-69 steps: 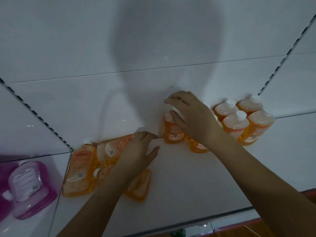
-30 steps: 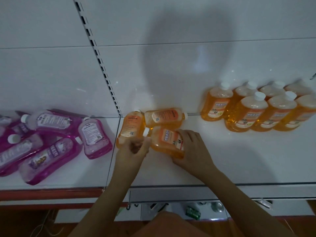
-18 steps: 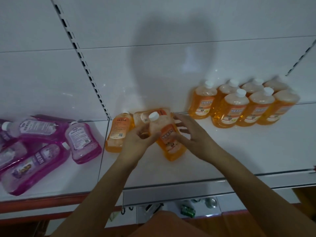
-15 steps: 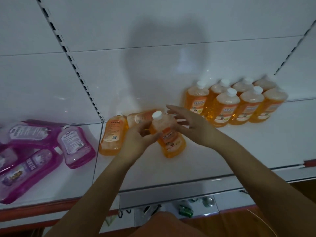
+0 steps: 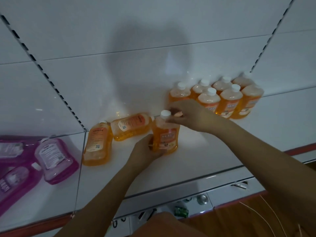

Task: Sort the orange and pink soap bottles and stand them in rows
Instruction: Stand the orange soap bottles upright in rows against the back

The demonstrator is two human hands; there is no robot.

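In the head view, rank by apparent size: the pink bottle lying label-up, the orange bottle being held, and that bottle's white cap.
1. pink bottle, though nearness to the camera may inflate it
2. held orange bottle
3. white cap, clearly smallest

Orange bottle (image 5: 165,134) now upright between both hands, no longer flat beside its neighbours

From my remote seat the view was dim and bluish-grey. Light came from behind me, casting a broad soft shadow of a head on the white back panel (image 5: 145,53). Small glints dotted the glossy shelf (image 5: 213,151). The slotted uprights (image 5: 42,74) bowed with wide-angle distortion, and the pink bottles (image 5: 54,159) at the left edge were soft and smeared.
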